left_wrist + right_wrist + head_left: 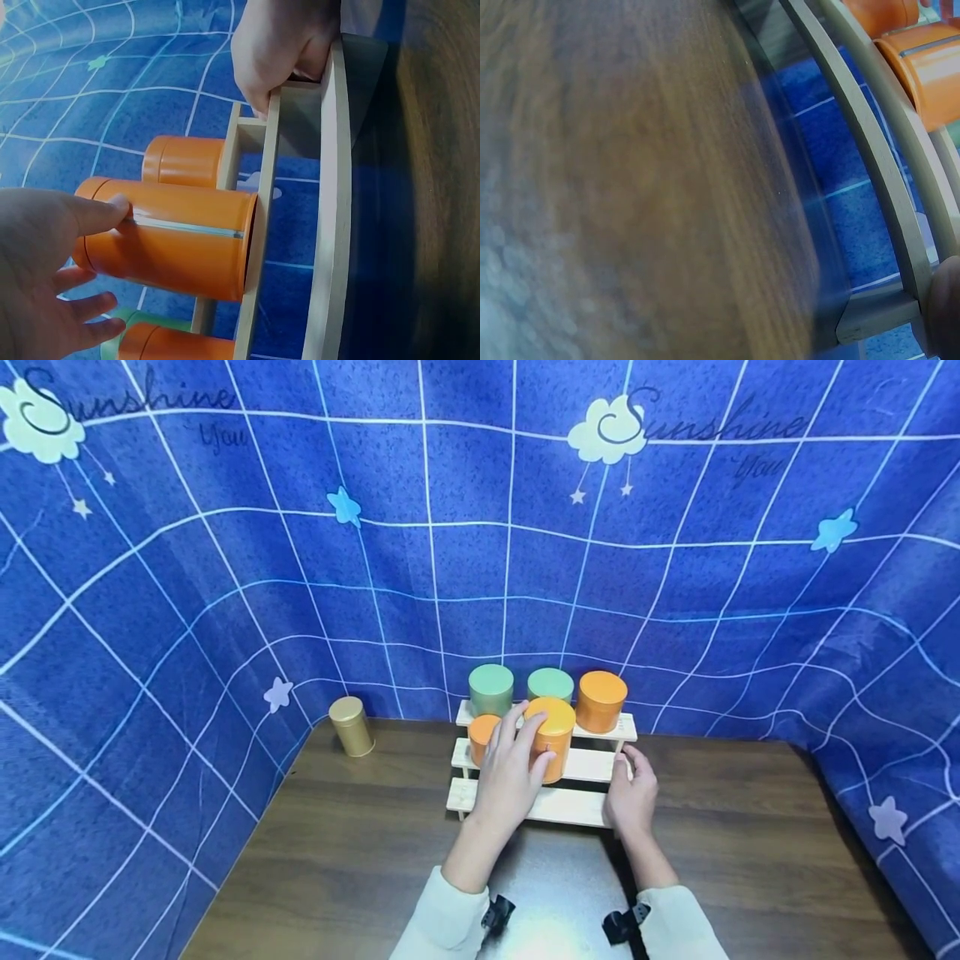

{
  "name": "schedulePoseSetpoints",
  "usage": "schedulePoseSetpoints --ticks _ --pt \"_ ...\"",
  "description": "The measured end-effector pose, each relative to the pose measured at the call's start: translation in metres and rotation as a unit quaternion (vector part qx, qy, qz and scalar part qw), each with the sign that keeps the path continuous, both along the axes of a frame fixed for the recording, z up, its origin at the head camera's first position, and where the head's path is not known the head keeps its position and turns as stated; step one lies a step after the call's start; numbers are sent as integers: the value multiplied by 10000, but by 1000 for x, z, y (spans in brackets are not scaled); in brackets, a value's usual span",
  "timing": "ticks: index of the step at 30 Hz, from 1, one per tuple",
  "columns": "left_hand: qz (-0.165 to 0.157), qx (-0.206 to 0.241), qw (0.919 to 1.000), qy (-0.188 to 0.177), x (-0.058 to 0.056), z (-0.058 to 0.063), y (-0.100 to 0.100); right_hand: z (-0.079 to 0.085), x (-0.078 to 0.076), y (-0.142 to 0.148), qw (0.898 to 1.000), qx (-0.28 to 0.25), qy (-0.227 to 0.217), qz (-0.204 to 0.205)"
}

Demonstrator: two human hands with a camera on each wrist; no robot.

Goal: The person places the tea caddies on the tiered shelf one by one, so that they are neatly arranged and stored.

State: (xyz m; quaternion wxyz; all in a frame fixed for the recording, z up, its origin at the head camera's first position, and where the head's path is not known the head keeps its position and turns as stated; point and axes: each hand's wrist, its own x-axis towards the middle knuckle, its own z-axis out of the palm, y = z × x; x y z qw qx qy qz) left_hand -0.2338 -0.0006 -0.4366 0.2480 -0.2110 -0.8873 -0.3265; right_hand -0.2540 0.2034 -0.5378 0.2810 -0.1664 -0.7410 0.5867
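Observation:
My left hand (508, 781) holds a tall orange canister (557, 742) near its lid, thumb on one side and fingers on the other. In the left wrist view, the base of this canister (176, 236) is at the middle tier of a pale wooden three-tier stand (566, 807). My right hand (632, 792) grips the right end of the stand, fingers curled at its side in the left wrist view. Beside my left hand, a smaller orange canister (480, 737) sits on the middle tier, partly hidden.
Two green canisters (491, 689) and another orange canister (602, 703) stand on the top tier. A gold canister (351, 727) is on the brown wooden table (337, 843), to the left. Behind hangs a blue cloth (472, 560) with white lines.

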Motion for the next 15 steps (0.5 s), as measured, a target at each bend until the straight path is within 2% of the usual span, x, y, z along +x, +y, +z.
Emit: schedulePoseSetpoints --ticks 9,15 --pt "-136 153 9998 22 0 0 -3 0 2 0 10000 -40 -60 2" --pt "-87 603 9981 127 -2 12 -17 0 1 1 10000 -7 -43 7"
